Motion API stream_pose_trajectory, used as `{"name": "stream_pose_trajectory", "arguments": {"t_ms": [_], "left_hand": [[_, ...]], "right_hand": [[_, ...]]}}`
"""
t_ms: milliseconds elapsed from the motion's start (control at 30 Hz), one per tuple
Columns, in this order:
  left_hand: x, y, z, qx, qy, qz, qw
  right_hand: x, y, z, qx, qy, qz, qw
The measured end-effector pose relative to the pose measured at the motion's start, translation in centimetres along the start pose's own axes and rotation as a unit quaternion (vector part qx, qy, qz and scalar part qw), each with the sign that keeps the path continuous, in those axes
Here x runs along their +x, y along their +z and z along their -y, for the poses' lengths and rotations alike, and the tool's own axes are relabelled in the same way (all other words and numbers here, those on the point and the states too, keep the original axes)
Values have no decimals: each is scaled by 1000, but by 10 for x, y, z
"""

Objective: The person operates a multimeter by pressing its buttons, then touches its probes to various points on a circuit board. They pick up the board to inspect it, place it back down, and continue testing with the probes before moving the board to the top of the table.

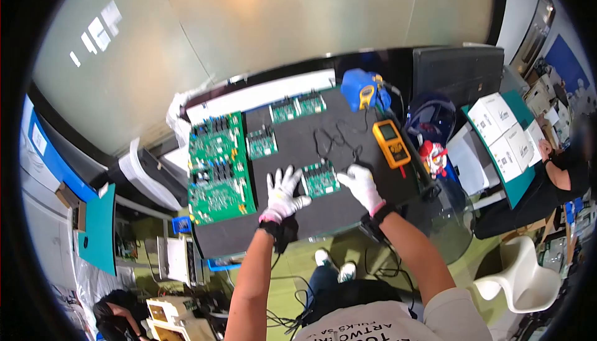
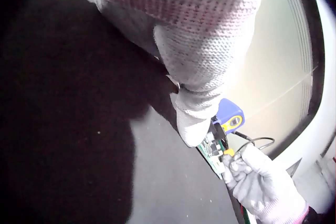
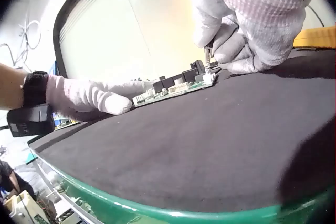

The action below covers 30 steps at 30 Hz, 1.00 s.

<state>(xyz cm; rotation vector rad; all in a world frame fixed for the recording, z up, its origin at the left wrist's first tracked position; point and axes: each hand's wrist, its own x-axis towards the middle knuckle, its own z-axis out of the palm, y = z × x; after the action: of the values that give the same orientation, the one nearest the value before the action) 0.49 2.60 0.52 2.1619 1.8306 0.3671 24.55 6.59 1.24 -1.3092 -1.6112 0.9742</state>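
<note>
A small green circuit board [image 1: 320, 180] lies on the dark mat between my two white-gloved hands. My left hand [image 1: 283, 195] lies palm down to its left, fingers spread. In the right wrist view, the thumb of that left hand [image 3: 92, 97] reaches the near end of the board [image 3: 176, 94], which carries black and white connectors. At the board's other end my right hand [image 3: 252, 29] pinches a small grey metal piece [image 3: 208, 54] between thumb and fingers. Its exact kind I cannot tell. The left wrist view shows the right hand [image 2: 265, 187] with curled fingers at the board's edge.
Large green boards [image 1: 217, 167] lie at the left of the mat, with smaller boards [image 1: 261, 143] behind. An orange multimeter [image 1: 390, 143], a black cable [image 1: 336, 139] and a blue device [image 1: 360, 89] occupy the right. Another person [image 1: 566, 173] sits far right, near white boxes [image 1: 511, 148].
</note>
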Motion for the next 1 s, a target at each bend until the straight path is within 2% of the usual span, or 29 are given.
{"name": "stream_pose_trajectory", "arguments": {"t_ms": [100,167,300,367,433,567,633,667,700,767,800,900,967,1000], "left_hand": [[-1,2,1,13,25,-4,1000],[-1,3,1,38,20,20,999],[10,-9,-17,42,-11,97,994],[15,-11,-20,32,8,90,995],[17,-3,-7,2,79,66,995],[18,-19,-15,23,109,66,992],[20,-27,-18,29,110,70,991],[21,-32,-20,36,114,77,990],[23,-38,-20,36,113,75,990],[23,-48,-18,-74,114,83,987],[23,-52,-18,-91,135,57,985],[20,-63,-22,-162,102,90,977],[18,-56,-20,-232,99,25,967],[14,-50,-22,-212,102,-25,972]], "right_hand": [[3,-4,-6,-30,9,25,999],[2,-7,2,23,31,36,999],[5,-15,12,-28,10,62,998],[8,-16,10,-5,52,74,996],[9,-18,9,-4,86,97,992],[12,-17,16,-3,116,124,985],[9,-17,27,114,132,122,977],[10,-19,32,116,136,166,970],[10,-17,30,116,134,167,970],[7,-8,29,310,190,157,918],[6,-7,33,353,192,176,899],[5,-7,47,362,188,212,888],[7,-6,55,352,200,207,891],[8,-8,62,363,210,199,886]]}}
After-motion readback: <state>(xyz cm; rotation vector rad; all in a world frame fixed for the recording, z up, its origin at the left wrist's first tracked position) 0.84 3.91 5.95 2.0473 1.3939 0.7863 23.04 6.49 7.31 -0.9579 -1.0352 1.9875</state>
